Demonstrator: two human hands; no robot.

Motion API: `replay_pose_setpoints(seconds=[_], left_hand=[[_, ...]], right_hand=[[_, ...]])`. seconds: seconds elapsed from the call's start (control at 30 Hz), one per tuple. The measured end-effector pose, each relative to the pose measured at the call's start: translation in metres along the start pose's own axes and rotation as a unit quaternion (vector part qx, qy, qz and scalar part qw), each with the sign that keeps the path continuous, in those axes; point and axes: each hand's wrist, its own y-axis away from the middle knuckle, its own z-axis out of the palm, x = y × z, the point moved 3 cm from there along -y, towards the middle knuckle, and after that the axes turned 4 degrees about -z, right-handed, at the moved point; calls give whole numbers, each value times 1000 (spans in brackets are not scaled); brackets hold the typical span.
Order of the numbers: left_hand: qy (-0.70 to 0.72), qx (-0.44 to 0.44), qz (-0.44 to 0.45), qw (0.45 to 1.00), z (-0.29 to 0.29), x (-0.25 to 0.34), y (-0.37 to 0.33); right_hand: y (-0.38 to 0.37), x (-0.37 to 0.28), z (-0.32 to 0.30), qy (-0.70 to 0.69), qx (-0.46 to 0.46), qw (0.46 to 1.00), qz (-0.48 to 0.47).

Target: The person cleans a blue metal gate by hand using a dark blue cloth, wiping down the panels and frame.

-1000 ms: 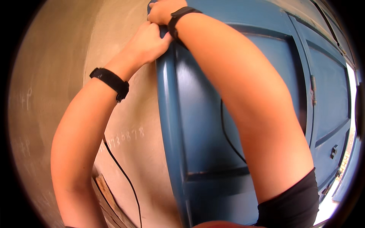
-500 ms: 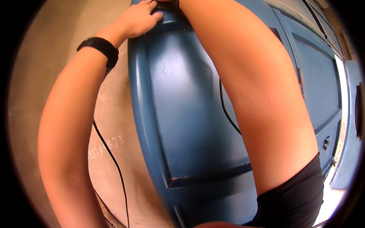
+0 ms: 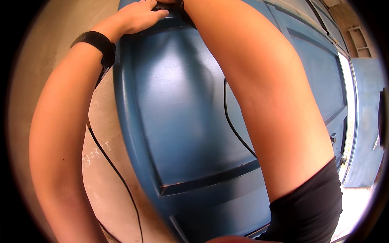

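Tall, glossy blue-painted panelled door (image 3: pixel 174 109): ctr of view, L edge next to tan plaster wall (image 3: pixel 50 69). L hand (image 3: pixel 137 18) on door's upper part, partly open, thumb spread; can't tell if it grips anything. R hand (image 3: pixel 167 1) just beside it, mostly out of frame; opening & hold can't be told. Wide black strap (image 3: pixel 99 43) on L wrist; black fabric sleeve (image 3: pixel 310 202) on R arm. Thin black cable (image 3: pixel 121 178) by wall; 2nd black cable (image 3: pixel 228 115) in front of door, partly behind R arm.

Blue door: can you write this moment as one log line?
left hand: at upper part of blue door, grip unclear | right hand: mostly cut off by top edge | black cable: left of door
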Motion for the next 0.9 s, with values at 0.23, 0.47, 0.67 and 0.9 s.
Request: replay_pose_setpoints(seconds=[0.23, 0.47, 0.67, 0.9], left_hand=[[-50, -35, -17, 998, -1, 72, -21], [-51, -19, 6, 998, 22, 160, -95], [44, -104, 30, 993, -12, 315, -117], [15, -24, 53, 998, 23, 398, -151]], right_hand=[[18, 67, 14, -65, 19, 996, 52], [66, 182, 30, -51, 15, 991, 119], [156, 307, 32, -62, 20, 987, 150], [204, 384, 59, -69, 35, 986, 149]])
